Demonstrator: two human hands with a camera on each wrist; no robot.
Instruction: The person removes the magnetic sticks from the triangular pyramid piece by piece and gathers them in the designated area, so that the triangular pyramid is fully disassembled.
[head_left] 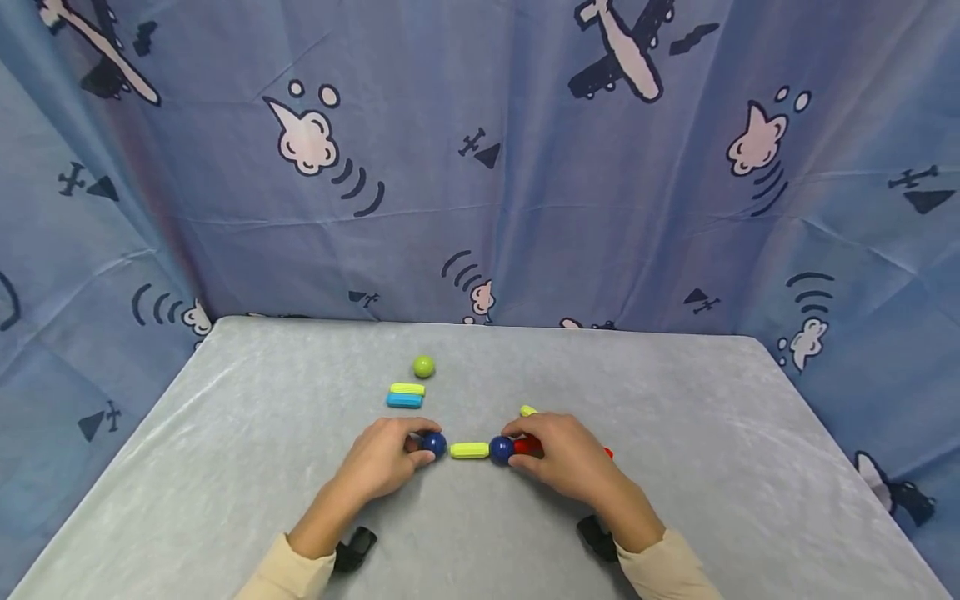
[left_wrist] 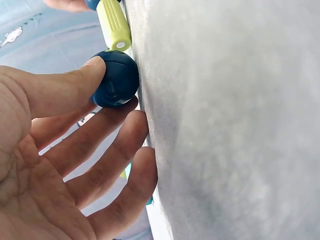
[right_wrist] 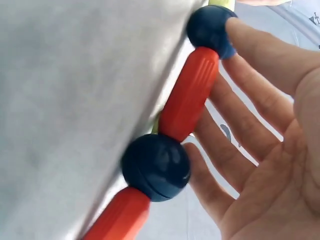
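My left hand [head_left: 381, 458] pinches a dark blue ball [left_wrist: 120, 80] between thumb and fingers, low over the table. A yellow-green ribbed rod [head_left: 469, 451] lies to its right, its near end facing the ball across a small gap in the head view. At the rod's other end sits a second dark blue ball [right_wrist: 207, 30], which my right hand [head_left: 570, 457] grips with thumb and forefinger. From that ball a red rod [right_wrist: 190, 92] runs to another dark blue ball [right_wrist: 157, 167], followed by a further red rod [right_wrist: 120, 217]. My right hand hides most of this stretch in the head view.
Beyond the left hand lie a yellow rod [head_left: 407, 388] and a light blue rod [head_left: 405, 401] side by side, with a green ball [head_left: 423, 366] behind them. A yellow rod end [head_left: 528, 410] pokes out past the right hand. A patterned curtain [head_left: 420, 167] hangs behind the table.
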